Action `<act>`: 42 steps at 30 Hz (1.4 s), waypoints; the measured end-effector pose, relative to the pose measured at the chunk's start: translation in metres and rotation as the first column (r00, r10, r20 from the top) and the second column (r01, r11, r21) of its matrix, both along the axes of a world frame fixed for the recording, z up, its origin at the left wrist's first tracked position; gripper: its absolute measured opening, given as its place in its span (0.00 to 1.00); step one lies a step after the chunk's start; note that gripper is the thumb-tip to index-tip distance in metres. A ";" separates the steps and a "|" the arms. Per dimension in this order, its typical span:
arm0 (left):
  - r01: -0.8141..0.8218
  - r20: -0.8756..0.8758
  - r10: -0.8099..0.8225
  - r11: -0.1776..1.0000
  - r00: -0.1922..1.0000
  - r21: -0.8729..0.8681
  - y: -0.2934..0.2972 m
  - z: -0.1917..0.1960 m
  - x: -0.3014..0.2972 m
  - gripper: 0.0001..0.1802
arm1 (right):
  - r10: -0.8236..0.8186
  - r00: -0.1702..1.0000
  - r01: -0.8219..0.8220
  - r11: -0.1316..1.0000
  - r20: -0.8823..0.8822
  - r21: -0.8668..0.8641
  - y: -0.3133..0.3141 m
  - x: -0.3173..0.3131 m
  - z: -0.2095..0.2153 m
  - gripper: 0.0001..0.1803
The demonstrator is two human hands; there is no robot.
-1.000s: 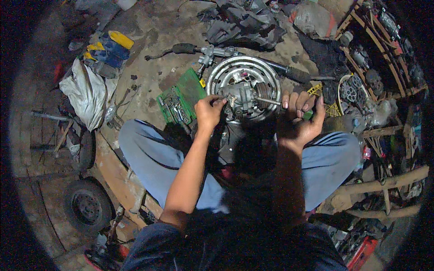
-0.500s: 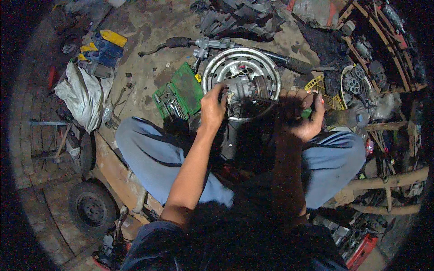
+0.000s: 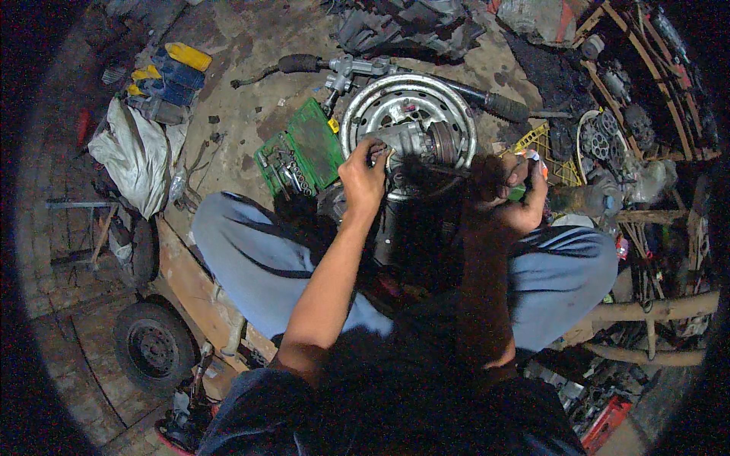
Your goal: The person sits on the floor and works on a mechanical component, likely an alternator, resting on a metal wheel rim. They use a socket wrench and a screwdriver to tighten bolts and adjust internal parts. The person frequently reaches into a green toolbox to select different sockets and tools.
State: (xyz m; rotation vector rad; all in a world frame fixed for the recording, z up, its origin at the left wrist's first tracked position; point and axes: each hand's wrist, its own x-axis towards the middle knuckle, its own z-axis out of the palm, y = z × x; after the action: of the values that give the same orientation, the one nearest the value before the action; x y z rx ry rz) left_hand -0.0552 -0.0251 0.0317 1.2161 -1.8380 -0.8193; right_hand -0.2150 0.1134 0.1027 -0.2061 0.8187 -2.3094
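I sit on the ground with a silver steel wheel rim (image 3: 456,106) in front of my knees. A grey metal engine part (image 3: 414,140) rests across the rim. My left hand (image 3: 365,175) grips the left end of that part, fingers closed on it. My right hand (image 3: 509,186) lies in deep shadow to the right of the rim, closed around a thin tool with a red and white tip (image 3: 532,156). The tool's shaft is hard to follow in the dark.
An open green socket set case (image 3: 300,152) lies left of the rim. A handlebar with black grips (image 3: 487,99) runs behind it. A white sack (image 3: 137,156), a yellow crate (image 3: 551,148), a small tyre (image 3: 152,346) and wooden racks (image 3: 646,83) of parts surround me.
The view has shifted so the rim sits higher. My left hand has stayed on the engine part and my right hand has drawn slightly right and down into shadow.
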 end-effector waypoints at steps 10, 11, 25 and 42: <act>0.079 0.092 -0.054 0.955 0.994 -0.286 -0.011 -0.025 0.001 0.14 | -0.016 1.000 0.015 0.992 -0.004 -0.126 -0.013 0.019 0.023 0.22; 0.091 0.127 -0.054 0.948 0.990 -0.304 -0.010 -0.029 0.003 0.14 | 0.004 1.000 -0.005 0.985 -0.006 -0.175 -0.015 0.019 0.020 0.23; 0.214 0.201 -0.152 0.917 0.968 -0.337 -0.016 -0.025 0.018 0.14 | 0.128 0.987 -0.142 0.979 -0.101 -0.146 -0.017 0.015 0.008 0.24; 0.292 0.211 -0.226 0.883 0.951 -0.367 -0.012 -0.017 0.016 0.13 | -0.077 0.992 0.090 0.987 0.099 -0.136 -0.022 0.037 0.037 0.20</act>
State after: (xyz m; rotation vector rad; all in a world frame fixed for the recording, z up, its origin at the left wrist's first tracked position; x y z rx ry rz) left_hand -0.0395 -0.0368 0.0143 0.8063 -2.2042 -0.4594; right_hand -0.1779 0.0912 0.1397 -0.1268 0.6292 -2.4378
